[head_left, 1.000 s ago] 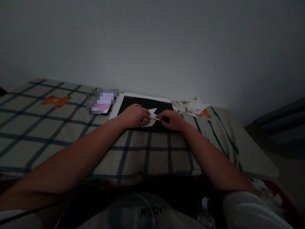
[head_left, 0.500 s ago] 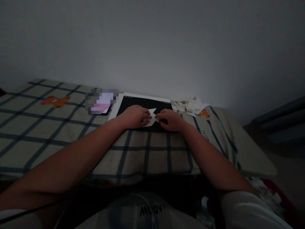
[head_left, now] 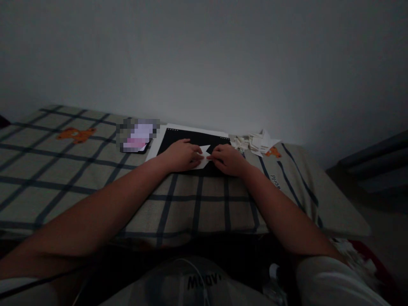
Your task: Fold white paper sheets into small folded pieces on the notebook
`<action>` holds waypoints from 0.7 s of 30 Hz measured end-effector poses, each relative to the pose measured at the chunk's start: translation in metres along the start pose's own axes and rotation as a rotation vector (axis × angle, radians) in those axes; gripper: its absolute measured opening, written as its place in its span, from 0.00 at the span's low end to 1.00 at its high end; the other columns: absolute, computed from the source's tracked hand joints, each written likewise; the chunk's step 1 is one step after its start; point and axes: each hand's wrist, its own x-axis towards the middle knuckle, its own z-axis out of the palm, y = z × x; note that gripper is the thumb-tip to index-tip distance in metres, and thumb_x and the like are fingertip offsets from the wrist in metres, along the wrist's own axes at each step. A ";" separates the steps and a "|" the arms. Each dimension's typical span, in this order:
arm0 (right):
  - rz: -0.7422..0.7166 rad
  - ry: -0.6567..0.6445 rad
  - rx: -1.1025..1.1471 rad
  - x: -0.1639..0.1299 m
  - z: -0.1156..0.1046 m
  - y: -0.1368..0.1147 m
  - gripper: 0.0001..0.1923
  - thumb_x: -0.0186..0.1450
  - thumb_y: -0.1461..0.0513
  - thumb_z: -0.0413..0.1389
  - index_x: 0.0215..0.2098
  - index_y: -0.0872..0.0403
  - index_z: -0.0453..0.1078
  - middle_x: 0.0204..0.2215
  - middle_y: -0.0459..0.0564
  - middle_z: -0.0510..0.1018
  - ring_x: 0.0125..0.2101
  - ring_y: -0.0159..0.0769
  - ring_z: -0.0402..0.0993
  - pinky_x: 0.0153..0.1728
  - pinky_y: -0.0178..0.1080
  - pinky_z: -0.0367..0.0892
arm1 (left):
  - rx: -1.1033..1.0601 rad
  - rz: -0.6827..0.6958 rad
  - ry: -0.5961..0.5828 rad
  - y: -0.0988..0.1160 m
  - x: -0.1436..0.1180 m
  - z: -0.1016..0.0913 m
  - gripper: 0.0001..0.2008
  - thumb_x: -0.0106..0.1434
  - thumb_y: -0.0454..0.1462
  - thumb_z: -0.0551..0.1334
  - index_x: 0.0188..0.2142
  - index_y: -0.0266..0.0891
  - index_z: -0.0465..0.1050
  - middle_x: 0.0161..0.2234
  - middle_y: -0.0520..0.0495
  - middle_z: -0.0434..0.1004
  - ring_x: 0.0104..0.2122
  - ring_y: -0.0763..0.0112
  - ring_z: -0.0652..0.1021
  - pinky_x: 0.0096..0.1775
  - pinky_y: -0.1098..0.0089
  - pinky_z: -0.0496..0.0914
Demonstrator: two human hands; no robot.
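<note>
A small white folded paper (head_left: 203, 155) is pinched between the left hand (head_left: 182, 155) and the right hand (head_left: 227, 160), each grip closed on one side of it, and it is held flat on a black pad (head_left: 194, 140). The pad is laid on a checked bed cover (head_left: 95, 178), with a pile of folded white papers (head_left: 256, 142) just to its right and a phone (head_left: 136, 138) to its left.

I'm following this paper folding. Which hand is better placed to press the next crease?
Probably the right hand: its fingertips pinch the white paper at its middle, while the left hand lies flat, pinning it.
</note>
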 end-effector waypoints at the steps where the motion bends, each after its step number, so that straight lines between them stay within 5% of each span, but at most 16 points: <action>1: 0.007 0.001 -0.001 0.000 -0.001 0.000 0.15 0.67 0.61 0.47 0.38 0.56 0.74 0.35 0.55 0.75 0.37 0.40 0.68 0.41 0.42 0.58 | -0.002 0.003 0.004 0.000 0.000 0.000 0.16 0.68 0.42 0.53 0.49 0.50 0.76 0.52 0.48 0.75 0.50 0.62 0.75 0.59 0.50 0.56; 21: 0.113 0.010 -0.068 -0.004 -0.001 0.005 0.15 0.70 0.57 0.46 0.33 0.54 0.70 0.31 0.52 0.75 0.35 0.39 0.66 0.40 0.41 0.55 | -0.035 0.000 0.020 0.002 0.000 0.001 0.17 0.68 0.43 0.52 0.49 0.50 0.76 0.51 0.48 0.76 0.49 0.62 0.75 0.60 0.49 0.53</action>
